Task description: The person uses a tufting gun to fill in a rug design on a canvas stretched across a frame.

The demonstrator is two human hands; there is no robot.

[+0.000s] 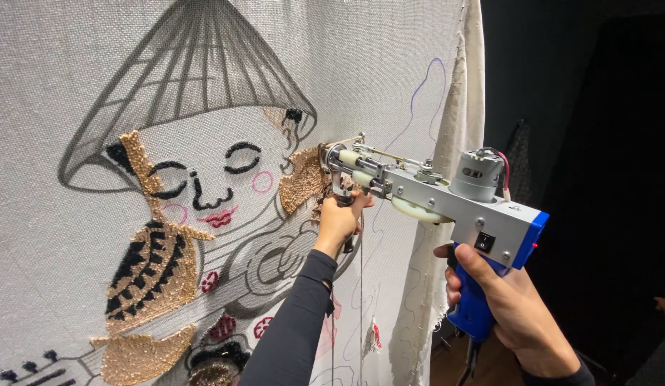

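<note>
I hold the tufting gun [447,200] with both hands. My right hand [507,304] is closed around the blue grip at about 5 o'clock in the view, and my left hand [338,223] is closed around the front handle near the centre. The needle end [331,159] touches the stretched backing cloth [53,64], just at the right edge of a gold tufted patch [302,182] beside the drawn face [207,179].

From what I see, the work is only partly done. Gold yarn already fills the strip beside the face at 9 o'clock, the striped gold and black area [150,275] below it, and a piece at 7 o'clock. The black eyes and brows, the red lips and some small red marks are also tufted. The big conical hat [196,64] at 12 o'clock looks only drawn, without pile. The grey curved lines at the centre and the thin outlines at 1 and 5 o'clock are also bare, so I judge that much is left.
</note>
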